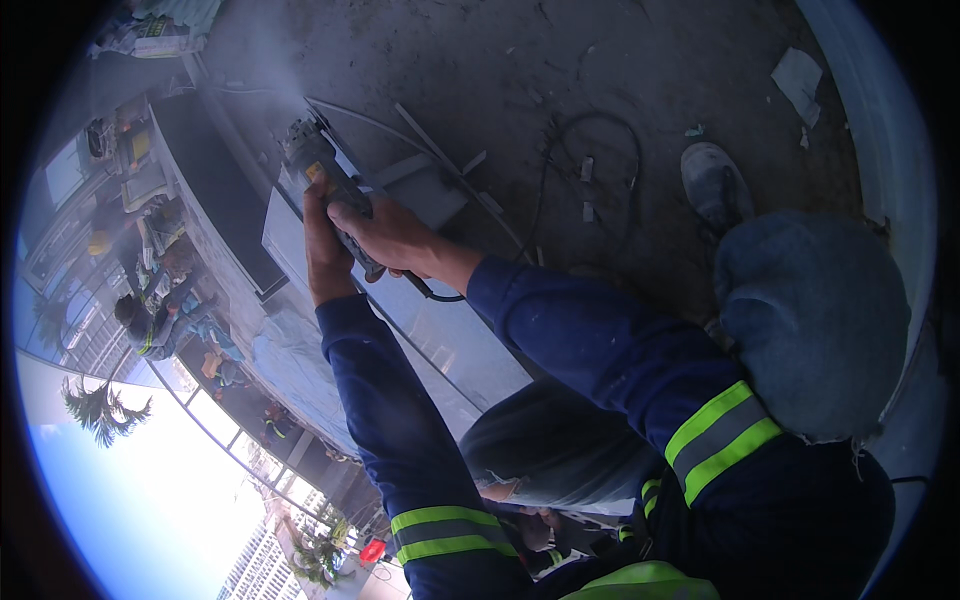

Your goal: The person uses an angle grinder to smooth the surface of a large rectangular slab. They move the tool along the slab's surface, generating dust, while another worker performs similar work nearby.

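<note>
Head view showed a long pale panel point(450, 345) slanting from ten toward four o'clock. Across its upper end, as seen, the grinder point(345, 195) pointed its head toward eleven, tail toward five. The right hand point(385, 235) wrapped its body; the left hand point(325, 240) gripped its nine o'clock side, fingers nearer the head. Disc contact was unclear.
</note>
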The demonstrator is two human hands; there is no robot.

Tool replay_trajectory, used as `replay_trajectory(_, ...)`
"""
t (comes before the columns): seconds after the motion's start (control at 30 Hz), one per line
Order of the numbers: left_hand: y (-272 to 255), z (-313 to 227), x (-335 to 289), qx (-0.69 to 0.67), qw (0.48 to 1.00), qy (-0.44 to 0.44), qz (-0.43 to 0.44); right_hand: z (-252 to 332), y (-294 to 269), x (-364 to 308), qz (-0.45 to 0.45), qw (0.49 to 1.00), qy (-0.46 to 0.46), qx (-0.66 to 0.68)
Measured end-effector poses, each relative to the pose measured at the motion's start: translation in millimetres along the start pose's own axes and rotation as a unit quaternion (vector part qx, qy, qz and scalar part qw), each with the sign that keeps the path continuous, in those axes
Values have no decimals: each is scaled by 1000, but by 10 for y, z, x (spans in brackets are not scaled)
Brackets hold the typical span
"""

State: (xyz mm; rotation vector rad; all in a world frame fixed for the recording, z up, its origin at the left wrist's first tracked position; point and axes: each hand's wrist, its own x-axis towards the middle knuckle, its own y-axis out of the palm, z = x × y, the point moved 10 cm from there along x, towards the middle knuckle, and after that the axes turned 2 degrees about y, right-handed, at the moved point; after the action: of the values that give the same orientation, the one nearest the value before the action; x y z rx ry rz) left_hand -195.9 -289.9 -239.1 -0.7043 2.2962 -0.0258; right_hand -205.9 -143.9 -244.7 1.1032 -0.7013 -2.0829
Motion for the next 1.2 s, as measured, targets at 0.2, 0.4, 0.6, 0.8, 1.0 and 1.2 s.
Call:
replay_trajectory(0.2,-3,-7,-27,-10,1000,12,-5,-18,15,-12,14,1000,-3,1)
replay_trajectory(0.4,-14,30,-63,-12,1000,5,-14,-27,1,-67,9,1000,-2,1)
replay_trajectory(0.6,74,-16,-174,-7,999,37,-12,-48,-22,-129,5,1000,-3,-2)
replay_trajectory(0.8,145,-16,-302,-20,998,43,-28,-92,-38,-176,19,1000,7,-4)
replay_trajectory(1.0,125,-1,-259,-22,999,30,-25,-53,-21,-163,11,1000,-2,-1)
replay_trajectory(1.2,114,-23,-149,-31,998,40,-22,-35,-31,-87,10,1000,4,1)
